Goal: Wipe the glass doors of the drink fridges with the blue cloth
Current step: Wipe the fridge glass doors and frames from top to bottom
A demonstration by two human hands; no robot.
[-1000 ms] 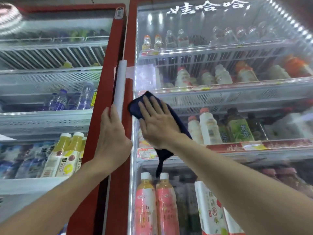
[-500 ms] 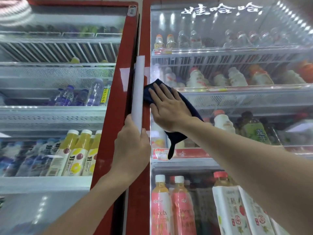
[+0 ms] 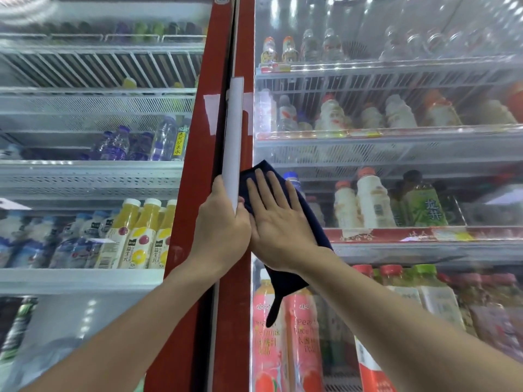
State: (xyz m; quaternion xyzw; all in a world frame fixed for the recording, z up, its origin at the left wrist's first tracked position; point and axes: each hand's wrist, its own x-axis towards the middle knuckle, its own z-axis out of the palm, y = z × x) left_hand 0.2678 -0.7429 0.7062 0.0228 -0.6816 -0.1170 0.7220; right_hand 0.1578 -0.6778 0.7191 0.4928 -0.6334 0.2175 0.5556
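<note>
Blue cloth [image 3: 287,281], dark navy, lies flat against the glass of the right-hand fridge door [image 3: 396,154], at the door's left edge, level with the shelf of white-bodied drink bottles [image 3: 373,202]. Its top corner peeks out above the fingertips; a loose tail hangs below the wrist, across the front of the pink peach-drink bottles [image 3: 300,349] on the shelf below. Right hand [image 3: 278,219] rests on the cloth, palm flat, fingers straight and slightly spread, pressing it to the glass. Left hand [image 3: 220,230] sits just beside it, the two touching along their inner edges; its fingers curl round the lower end of the white vertical door handle [image 3: 234,137], gripping it. The handle runs upright along the red frame [image 3: 195,193] between the two fridges, with a dark gap showing beside it. Pale tape patches [image 3: 212,108] are stuck on the red frame at either side of the handle's upper part. A green-labelled tea bottle [image 3: 427,205] stands to the right of the white bottles, behind the same glass. The left-hand fridge door [image 3: 85,176] shows wire shelves, purple-labelled water bottles [image 3: 113,145] on a middle shelf and yellow juice bottles [image 3: 135,233] with white caps one shelf down, near the frame. Both forearms reach up from the lower edge of view, bare.
</note>
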